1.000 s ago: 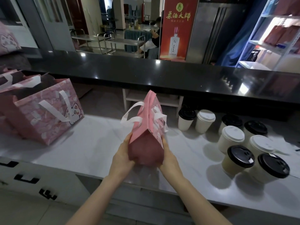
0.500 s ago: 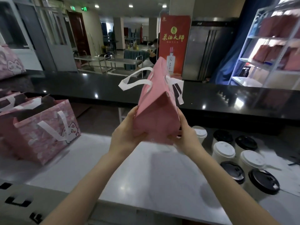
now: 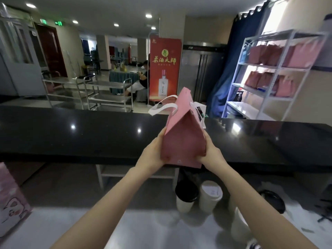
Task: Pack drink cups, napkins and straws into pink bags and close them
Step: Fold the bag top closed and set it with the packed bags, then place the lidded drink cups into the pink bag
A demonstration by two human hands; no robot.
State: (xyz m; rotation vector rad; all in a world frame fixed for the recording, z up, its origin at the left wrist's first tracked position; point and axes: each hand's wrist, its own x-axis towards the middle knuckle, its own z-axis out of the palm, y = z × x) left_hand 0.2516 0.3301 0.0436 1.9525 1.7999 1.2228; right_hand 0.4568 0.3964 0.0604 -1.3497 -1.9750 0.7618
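Hands grip pink bag above black counter.

2 hands, 1 held bag, 4 cups.

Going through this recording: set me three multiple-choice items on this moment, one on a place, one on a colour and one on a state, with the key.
1. Where is the bag?
A. on the shelf
B. held up between both hands
C. flat on the table

2. What colour are its handles?
A. black
B. white
C. green

3. How is the bag's top?
A. wide open
B. torn off
C. closed

Key:
1 B: the left hand and right hand grip its sides in the air.
2 B: white loops hang at its top.
3 C: its sides meet in a ridge.
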